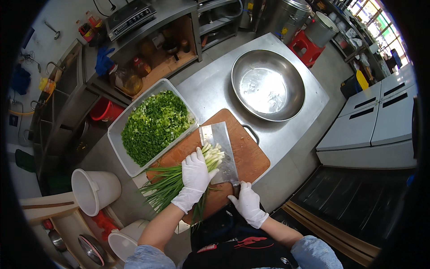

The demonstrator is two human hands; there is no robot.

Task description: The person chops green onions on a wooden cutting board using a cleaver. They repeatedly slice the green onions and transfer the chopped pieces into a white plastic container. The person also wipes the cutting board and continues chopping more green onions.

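My left hand (pixel 196 170), in a white glove, is closed around a bunch of green onions (pixel 164 181). Their white ends (pixel 213 155) lie over the broad blade of a cleaver (pixel 229 161). The blade rests flat on a brown wooden cutting board (pixel 248 153). My right hand (pixel 248 203), also gloved, grips the cleaver's dark handle, which is partly hidden by the fingers. Long green leaves hang past the board's near left edge. Left of the board, a translucent plastic tub (pixel 115 148) holds a heap of chopped green onion (pixel 154 126).
A wide steel basin (pixel 243 101) stands on the steel table (pixel 205 84) beyond the board. White buckets (pixel 107 186) are on the floor at left. An induction cooker (pixel 132 18) sits on the back counter, and a red stool (pixel 305 47) bears a pot (pixel 320 30).
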